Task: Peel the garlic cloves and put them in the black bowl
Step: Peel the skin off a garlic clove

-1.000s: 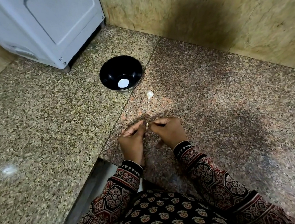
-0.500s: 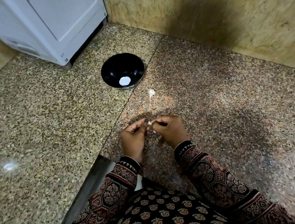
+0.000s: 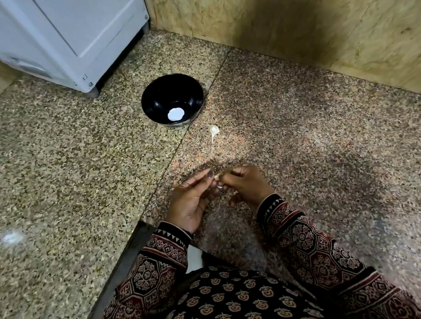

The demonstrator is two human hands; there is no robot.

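Observation:
A black bowl (image 3: 172, 100) stands on the granite counter, with a white round patch at its bottom. Just to its right lies a pale garlic clove (image 3: 213, 130) with a thin tail of skin. Nearer to me, my left hand (image 3: 191, 200) and my right hand (image 3: 246, 185) meet at the fingertips and pinch a small garlic clove (image 3: 218, 177) between them. A white scrap of skin (image 3: 219, 187) hangs just under the fingers. Most of the held clove is hidden by my fingers.
A white appliance (image 3: 68, 32) stands at the back left, close behind the bowl. Yellowish stone walls (image 3: 294, 26) close the corner at the back and right. The counter's front edge (image 3: 126, 261) cuts in near my left sleeve.
My hands stay together on the clove. The left hand has turned palm-up a little and a white scrap of skin now shows under the fingers.

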